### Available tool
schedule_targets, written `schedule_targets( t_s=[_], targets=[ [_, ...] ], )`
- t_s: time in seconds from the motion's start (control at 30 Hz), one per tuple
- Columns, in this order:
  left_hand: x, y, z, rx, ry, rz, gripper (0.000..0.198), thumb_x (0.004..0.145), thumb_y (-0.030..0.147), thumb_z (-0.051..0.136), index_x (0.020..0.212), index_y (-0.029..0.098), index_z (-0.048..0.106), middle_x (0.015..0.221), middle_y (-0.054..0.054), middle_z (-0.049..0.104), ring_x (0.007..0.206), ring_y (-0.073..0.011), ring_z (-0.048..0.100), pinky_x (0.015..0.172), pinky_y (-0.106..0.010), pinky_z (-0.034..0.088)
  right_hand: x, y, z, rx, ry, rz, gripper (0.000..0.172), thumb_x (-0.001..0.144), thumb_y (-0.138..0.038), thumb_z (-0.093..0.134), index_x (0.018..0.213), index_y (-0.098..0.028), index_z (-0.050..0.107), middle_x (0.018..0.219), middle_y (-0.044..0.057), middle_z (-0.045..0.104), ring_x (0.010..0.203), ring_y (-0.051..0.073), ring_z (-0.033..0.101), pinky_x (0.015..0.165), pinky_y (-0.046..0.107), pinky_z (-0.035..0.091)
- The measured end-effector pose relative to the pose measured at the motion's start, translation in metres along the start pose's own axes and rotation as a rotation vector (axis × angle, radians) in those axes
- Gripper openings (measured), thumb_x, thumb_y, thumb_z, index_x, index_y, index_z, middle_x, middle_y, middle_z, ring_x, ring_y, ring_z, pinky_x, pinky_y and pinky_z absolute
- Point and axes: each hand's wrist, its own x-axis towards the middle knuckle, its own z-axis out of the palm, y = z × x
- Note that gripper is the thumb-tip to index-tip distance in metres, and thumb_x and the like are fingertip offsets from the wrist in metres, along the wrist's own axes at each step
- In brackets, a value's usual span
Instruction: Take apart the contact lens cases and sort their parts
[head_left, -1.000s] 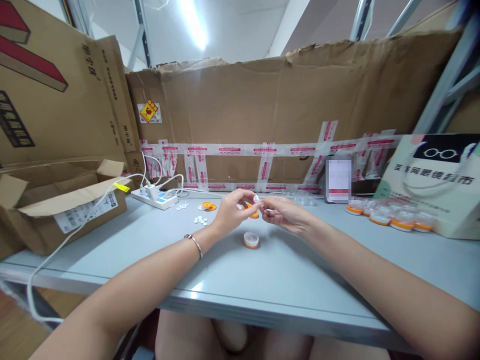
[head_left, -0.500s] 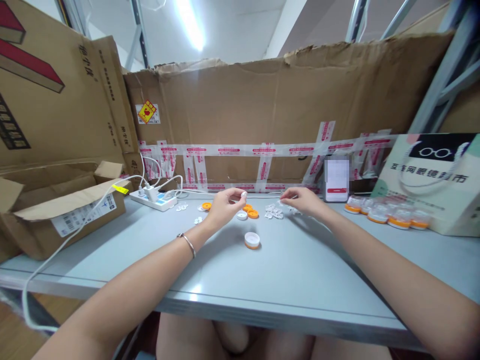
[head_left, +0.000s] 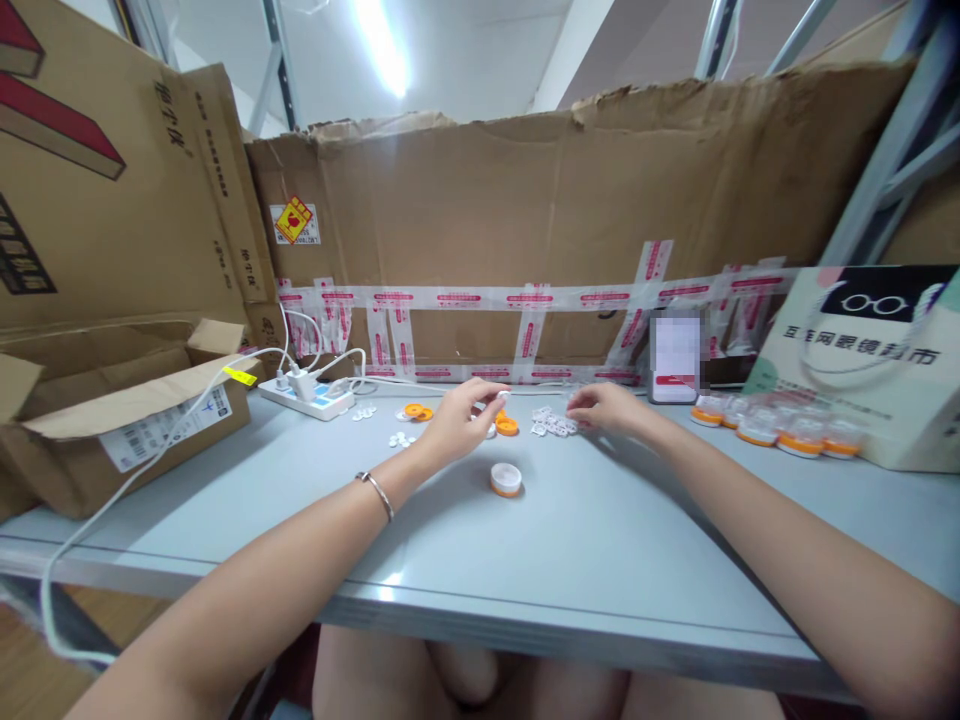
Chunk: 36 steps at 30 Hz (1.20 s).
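Just beyond the round case, a small white piece in a pinch

The round case (head_left: 505, 479), orange at the base with a pale wall above, stands upright on the bench (head_left: 450, 545); its contents cannot be made out. Well to the right of it are clear-topped cases (head_left: 800, 438) with orange bases, grouped in front of a paper bag (head_left: 922, 415) printed with glasses. Far to its left sits an open carton (head_left: 169, 425), flaps spread, its bottom hidden.

Beyond the round case lie orange parts (head_left: 508, 426), partly covered by the left hand (head_left: 463, 413). White pieces (head_left: 551, 422) lie in a loose heap beyond it and to the right, while white discs (head_left: 402, 440) and more orange parts lie beyond it to the left. Farther that way is a power strip (head_left: 311, 400) with cables; beyond the case on the right, a phone (head_left: 675, 350) stands before tall cardboard (head_left: 480, 200).

The left hand grips the small white piece (head_left: 504, 394) between thumb and fingertips, raised beyond the round case; its shape is too small to tell. The right hand (head_left: 619, 408) has bent fingers beside the heap; I cannot tell whether they hold anything.
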Motion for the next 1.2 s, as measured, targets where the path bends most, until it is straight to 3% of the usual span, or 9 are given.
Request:
schedule_targets(
  t_s=[0.13, 0.33, 0.47, 0.57, 0.73, 0.87, 1.03, 1.2],
  targets=[
    [0.000, 0.003, 0.002, -0.029, -0.030, 0.024, 0.021, 0.081, 0.024, 0.047, 0.094, 0.015, 0.060, 0.080, -0.004, 0.058, 0.068, -0.0095, 0.054, 0.059, -0.021, 0.045, -0.012, -0.022, 0.000, 0.041, 0.054, -0.036, 0.012, 0.057, -0.027, 0.067, 0.057, -0.016, 0.061, 0.051, 0.002, 0.060, 0.048, 0.013, 0.053, 0.049, 0.024, 0.039],
    [-0.004, 0.010, 0.004, -0.221, -0.145, -0.045, 0.018, 0.079, 0.023, 0.051, 0.094, 0.014, 0.051, 0.074, -0.003, 0.062, 0.069, -0.0104, 0.059, 0.063, -0.023, 0.047, -0.045, -0.065, 0.018, 0.504, -0.256, -0.240, 0.028, 0.064, -0.040, 0.063, 0.075, -0.015, 0.063, 0.069, 0.003, 0.064, 0.066, 0.012, 0.059, 0.065, 0.024, 0.045],
    [-0.003, 0.010, 0.001, -0.227, -0.096, -0.059, 0.014, 0.077, 0.025, 0.054, 0.083, 0.014, 0.050, 0.072, -0.002, 0.060, 0.066, -0.0097, 0.058, 0.061, -0.022, 0.047, -0.055, -0.074, 0.023, 0.616, -0.299, -0.227, 0.027, 0.069, -0.041, 0.059, 0.074, -0.015, 0.063, 0.072, 0.002, 0.065, 0.069, 0.012, 0.061, 0.069, 0.024, 0.046],
    [-0.001, 0.006, 0.000, -0.111, -0.049, -0.032, 0.013, 0.078, 0.026, 0.053, 0.079, 0.014, 0.053, 0.072, -0.002, 0.060, 0.066, -0.0098, 0.057, 0.060, -0.022, 0.046, -0.056, -0.075, 0.021, 0.595, -0.286, -0.203, 0.026, 0.067, -0.039, 0.063, 0.076, -0.014, 0.064, 0.071, 0.003, 0.067, 0.068, 0.012, 0.061, 0.067, 0.024, 0.047],
    [-0.003, 0.005, 0.000, 0.296, 0.029, 0.105, 0.012, 0.079, 0.024, 0.051, 0.080, 0.016, 0.060, 0.076, -0.002, 0.060, 0.068, -0.0109, 0.054, 0.063, -0.023, 0.043, -0.055, -0.076, 0.029, 0.634, -0.189, -0.135, 0.027, 0.062, -0.039, 0.067, 0.073, -0.014, 0.065, 0.067, 0.004, 0.067, 0.065, 0.013, 0.062, 0.065, 0.025, 0.049],
    [-0.006, 0.007, 0.003, 0.542, -0.017, 0.130, 0.014, 0.079, 0.025, 0.051, 0.083, 0.016, 0.061, 0.080, -0.003, 0.059, 0.071, -0.0125, 0.054, 0.063, -0.024, 0.042, -0.054, -0.075, 0.042, 0.700, -0.099, -0.113, 0.028, 0.059, -0.039, 0.069, 0.068, -0.013, 0.064, 0.066, 0.003, 0.066, 0.063, 0.013, 0.062, 0.066, 0.026, 0.050],
    [-0.006, 0.009, 0.004, 0.673, -0.082, 0.130, 0.017, 0.082, 0.024, 0.047, 0.077, 0.016, 0.062, 0.075, -0.002, 0.059, 0.068, -0.0118, 0.053, 0.061, -0.022, 0.041, -0.054, -0.074, 0.048, 0.704, -0.144, -0.075, 0.028, 0.060, -0.038, 0.068, 0.068, -0.012, 0.065, 0.067, 0.005, 0.066, 0.065, 0.013, 0.061, 0.068, 0.025, 0.050],
    [-0.007, 0.008, 0.005, 0.717, -0.103, 0.174, 0.015, 0.082, 0.020, 0.047, 0.084, 0.016, 0.062, 0.078, -0.003, 0.060, 0.070, -0.0124, 0.054, 0.060, -0.023, 0.040, -0.053, -0.074, 0.045, 0.747, -0.121, -0.075, 0.022, 0.061, -0.035, 0.067, 0.066, -0.013, 0.067, 0.065, 0.002, 0.066, 0.063, 0.011, 0.061, 0.068, 0.024, 0.050]
  ],
)
